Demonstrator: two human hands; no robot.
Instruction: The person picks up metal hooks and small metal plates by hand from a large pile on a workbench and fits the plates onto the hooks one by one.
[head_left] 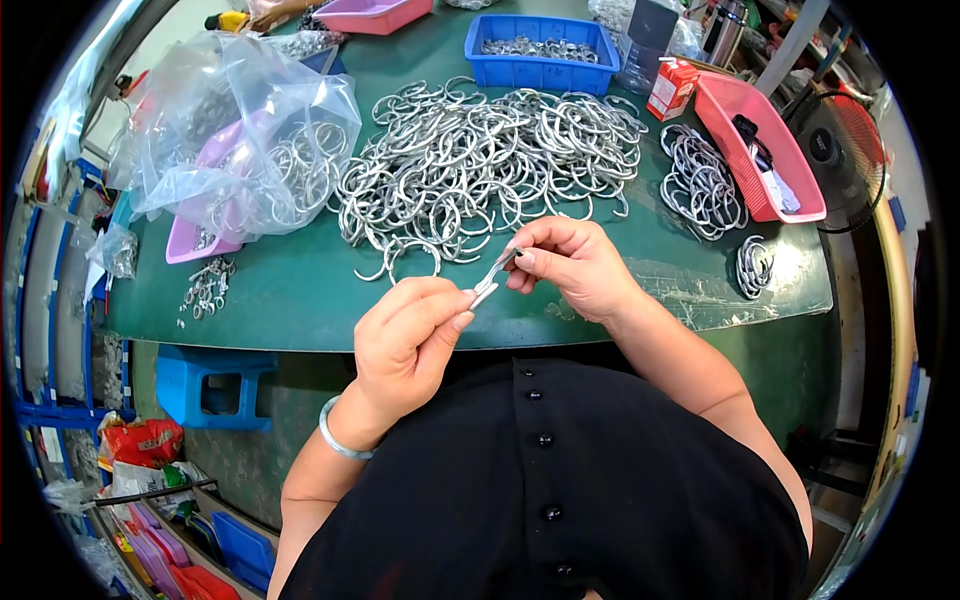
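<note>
Just over the near edge of the green table, both my hands pinch a slim, curved silver metal piece. My left hand grips its lower end between thumb and fingers, where a short pale bar shows at the fingertips. Thumb and index finger of my right hand close on the upper end. Fingers hide much of the piece, so I cannot tell whether it is one part or two. Beyond my hands spreads a large heap of open silver metal rings.
Clear plastic bags cover a lilac tray at left, near small metal parts. A blue bin stands behind the heap. On the right are more rings, a pink basket and a fan.
</note>
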